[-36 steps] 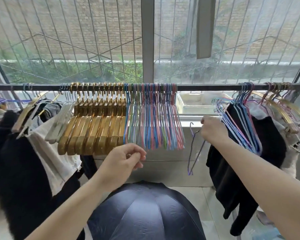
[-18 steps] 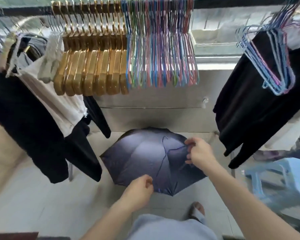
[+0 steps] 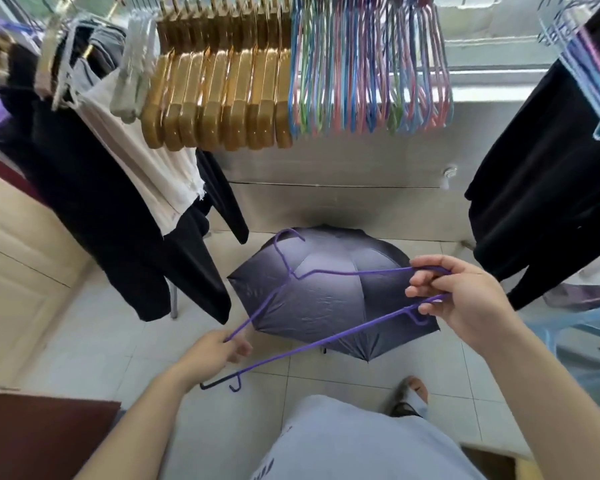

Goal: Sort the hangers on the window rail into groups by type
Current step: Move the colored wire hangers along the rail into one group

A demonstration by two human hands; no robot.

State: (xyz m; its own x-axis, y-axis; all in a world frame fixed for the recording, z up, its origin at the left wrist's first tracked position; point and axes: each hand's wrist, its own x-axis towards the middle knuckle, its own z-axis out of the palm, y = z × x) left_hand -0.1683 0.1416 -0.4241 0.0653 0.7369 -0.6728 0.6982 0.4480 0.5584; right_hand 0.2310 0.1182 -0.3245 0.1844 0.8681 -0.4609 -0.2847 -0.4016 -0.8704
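Note:
A thin purple wire hanger [image 3: 321, 341] is stretched between both hands, low over the floor and above the umbrella. My left hand [image 3: 212, 351] grips its left corner. My right hand [image 3: 465, 299] pinches its right end, fingers curled round the wire. Its hook points up and away from me. Overhead hang a block of gold hangers [image 3: 222, 98], next to it on the right a packed group of coloured wire hangers [image 3: 368, 71], and a few white hangers [image 3: 132, 74] to the left. More blue wire hangers [image 3: 582, 53] hang at the far right.
An open dark umbrella [image 3: 329, 299] lies on the tiled floor below the hanger. Black and cream clothes [image 3: 118, 188] hang at the left, a black garment [image 3: 548, 188] at the right. A light blue plastic stool [image 3: 582, 341] stands at the right. My foot [image 3: 409, 396] is on the tiles.
The view has dropped from the rail to the floor. Both hands came down over the umbrella and now hold the purple hanger stretched between them.

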